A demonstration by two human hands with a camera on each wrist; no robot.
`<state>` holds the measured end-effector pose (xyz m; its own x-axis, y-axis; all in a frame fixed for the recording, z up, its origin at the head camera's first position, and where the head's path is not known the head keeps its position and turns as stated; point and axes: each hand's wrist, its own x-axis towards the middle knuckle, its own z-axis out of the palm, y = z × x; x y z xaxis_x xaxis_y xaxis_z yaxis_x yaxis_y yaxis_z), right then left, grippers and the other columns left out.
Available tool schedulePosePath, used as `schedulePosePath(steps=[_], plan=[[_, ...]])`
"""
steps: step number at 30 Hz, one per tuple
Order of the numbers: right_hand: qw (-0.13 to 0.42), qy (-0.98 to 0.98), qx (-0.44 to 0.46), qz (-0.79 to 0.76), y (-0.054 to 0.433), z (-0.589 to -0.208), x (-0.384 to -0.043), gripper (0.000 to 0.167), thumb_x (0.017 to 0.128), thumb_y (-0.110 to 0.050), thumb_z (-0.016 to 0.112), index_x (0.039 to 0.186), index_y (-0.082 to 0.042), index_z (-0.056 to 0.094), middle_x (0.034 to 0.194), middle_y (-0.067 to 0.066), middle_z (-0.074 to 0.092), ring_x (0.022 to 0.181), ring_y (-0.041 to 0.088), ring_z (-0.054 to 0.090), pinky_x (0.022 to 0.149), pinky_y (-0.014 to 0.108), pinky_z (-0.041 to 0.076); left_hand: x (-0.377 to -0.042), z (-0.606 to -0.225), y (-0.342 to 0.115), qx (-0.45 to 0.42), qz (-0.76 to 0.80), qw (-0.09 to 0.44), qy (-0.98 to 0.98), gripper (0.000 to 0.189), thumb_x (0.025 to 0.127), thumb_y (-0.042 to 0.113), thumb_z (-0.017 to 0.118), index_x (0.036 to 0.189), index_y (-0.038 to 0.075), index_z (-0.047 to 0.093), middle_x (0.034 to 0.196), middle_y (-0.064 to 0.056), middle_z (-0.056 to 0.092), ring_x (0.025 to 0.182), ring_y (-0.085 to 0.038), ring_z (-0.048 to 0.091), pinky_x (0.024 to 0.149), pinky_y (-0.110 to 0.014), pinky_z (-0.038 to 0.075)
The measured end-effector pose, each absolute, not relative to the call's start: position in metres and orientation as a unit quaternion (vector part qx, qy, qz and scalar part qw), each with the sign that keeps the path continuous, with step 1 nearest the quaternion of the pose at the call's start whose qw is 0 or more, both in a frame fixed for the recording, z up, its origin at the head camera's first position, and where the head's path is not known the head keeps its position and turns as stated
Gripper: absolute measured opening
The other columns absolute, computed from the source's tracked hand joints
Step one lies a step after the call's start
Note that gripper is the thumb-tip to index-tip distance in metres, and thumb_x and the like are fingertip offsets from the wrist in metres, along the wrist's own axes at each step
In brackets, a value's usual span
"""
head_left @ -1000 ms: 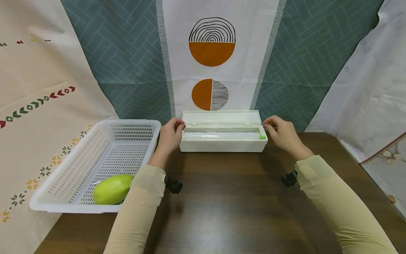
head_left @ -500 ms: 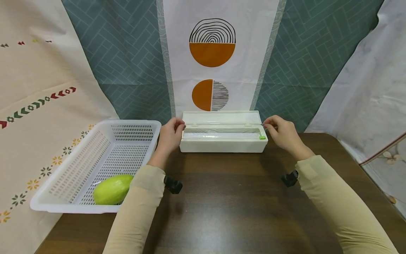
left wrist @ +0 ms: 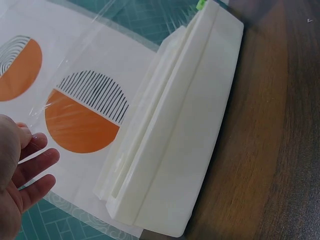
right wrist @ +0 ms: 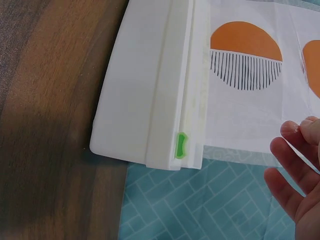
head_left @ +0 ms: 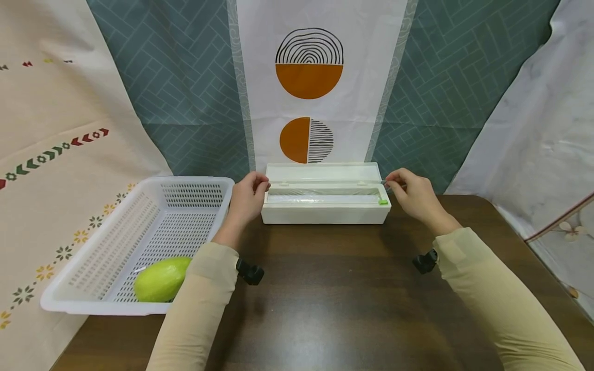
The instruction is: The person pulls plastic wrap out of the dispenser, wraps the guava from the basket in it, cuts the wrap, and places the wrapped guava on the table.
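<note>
A white cling film dispenser (head_left: 325, 214) stands at the back of the table, its lid raised. A green slide cutter (head_left: 383, 202) sits at the right end of its front bar. Clear cling film (left wrist: 67, 60) stretches up from it between the two hands, showing as shiny creases in the left wrist view. My left hand (head_left: 247, 202) pinches the film's left corner between thumb and index finger, beside the dispenser's left end. At the right end, my right hand (head_left: 414, 198) pinches the other corner, its remaining fingers loosely spread.
A white perforated plastic basket (head_left: 65, 301) stands on the left, holding a yellow-green oblong fruit (head_left: 162, 278). The brown wooden table (head_left: 320, 293) extends in front of the dispenser. Patterned cloths (head_left: 195, 77) hang behind and at both sides.
</note>
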<state>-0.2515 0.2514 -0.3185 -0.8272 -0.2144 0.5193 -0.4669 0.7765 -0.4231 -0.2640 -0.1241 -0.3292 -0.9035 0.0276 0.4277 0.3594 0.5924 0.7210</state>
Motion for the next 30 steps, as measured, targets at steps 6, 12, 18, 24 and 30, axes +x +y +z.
schedulePosePath(steps=[6, 12, 18, 24, 30], plan=[[0.227, -0.916, 0.186, 0.274, 0.2508, -0.3169, -0.2473, 0.013, 0.096, -0.008, 0.052, 0.102, -0.001, 0.060, 0.095, 0.018, 0.068, 0.080, 0.033, 0.067, 0.066, 0.046, 0.052, -0.2625, -0.3285, -0.1245, -0.110, -0.437, 0.186, -0.873, 0.014, 0.097, 0.011, 0.050, 0.104, 0.003, 0.060, 0.100, -0.014, 0.070, 0.094, -0.026, 0.067, 0.080, -0.040, 0.052], [0.230, -0.914, 0.190, 0.274, 0.2511, -0.3152, -0.2455, 0.012, 0.096, -0.008, 0.052, 0.102, -0.001, 0.060, 0.093, 0.017, 0.069, 0.079, 0.032, 0.067, 0.067, 0.046, 0.052, -0.2607, -0.3255, -0.1239, -0.112, -0.434, 0.189, -0.874, 0.014, 0.097, 0.011, 0.051, 0.104, 0.003, 0.060, 0.100, -0.014, 0.070, 0.094, -0.026, 0.067, 0.081, -0.040, 0.052], [0.233, -0.912, 0.198, 0.273, 0.2505, -0.3143, -0.2459, 0.013, 0.096, -0.008, 0.051, 0.102, -0.001, 0.060, 0.094, 0.017, 0.069, 0.079, 0.033, 0.067, 0.066, 0.045, 0.052, -0.2597, -0.3245, -0.1247, -0.115, -0.434, 0.193, -0.873, 0.013, 0.097, 0.010, 0.051, 0.103, 0.002, 0.060, 0.099, -0.015, 0.070, 0.093, -0.027, 0.067, 0.078, -0.039, 0.052], [0.236, -0.911, 0.198, 0.275, 0.2506, -0.3133, -0.2469, 0.012, 0.096, -0.007, 0.051, 0.102, -0.001, 0.060, 0.094, 0.018, 0.069, 0.080, 0.034, 0.067, 0.066, 0.046, 0.052, -0.2610, -0.3239, -0.1260, -0.117, -0.432, 0.194, -0.873, 0.013, 0.096, 0.010, 0.051, 0.103, 0.002, 0.060, 0.098, -0.014, 0.070, 0.091, -0.027, 0.067, 0.075, -0.037, 0.050], [0.243, -0.908, 0.200, 0.278, 0.2515, -0.3126, -0.2475, 0.012, 0.096, -0.007, 0.051, 0.101, -0.001, 0.060, 0.093, 0.017, 0.069, 0.080, 0.034, 0.068, 0.067, 0.048, 0.053, -0.2616, -0.3227, -0.1258, -0.117, -0.433, 0.190, -0.873, 0.014, 0.097, 0.011, 0.051, 0.104, 0.003, 0.060, 0.100, -0.014, 0.070, 0.091, -0.027, 0.066, 0.076, -0.037, 0.051]])
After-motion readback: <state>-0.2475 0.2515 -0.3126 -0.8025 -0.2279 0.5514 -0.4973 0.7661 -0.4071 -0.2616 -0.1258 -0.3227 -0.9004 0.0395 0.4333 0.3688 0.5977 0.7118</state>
